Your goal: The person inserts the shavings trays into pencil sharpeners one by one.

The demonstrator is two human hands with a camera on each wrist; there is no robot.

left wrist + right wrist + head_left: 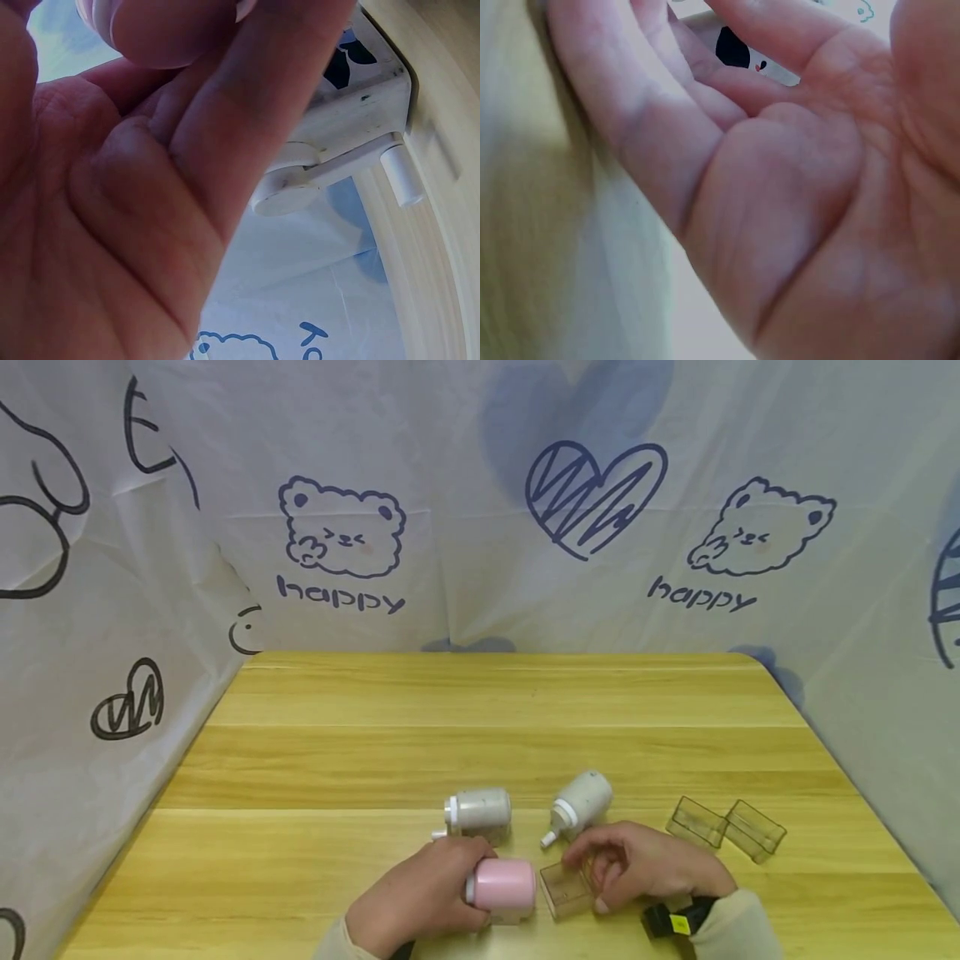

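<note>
My left hand (pixel 431 889) grips a pink crank pencil sharpener (pixel 506 885) by its left end, with the thumb in front and the fingers behind. In the left wrist view, part of the pink body (pixel 176 30) shows above the palm. My right hand (pixel 637 864) pinches a clear, brownish shavings drawer (pixel 564 893) just right of the pink sharpener, its fingers and thumb at the drawer's right side. The right wrist view shows curled fingers (pixel 652 97), with the drawer hidden. Behind the left hand lies a white crank sharpener (pixel 483 810), its crank (pixel 352 161) seen from the left wrist.
Another white sharpener (pixel 588 797) lies tilted behind the right hand, its crank toward me. Two clear drawers (pixel 697 822) sit side by side at the right. The wooden table (pixel 480 710) has a printed cloth (pixel 480 527) standing behind and along its sides.
</note>
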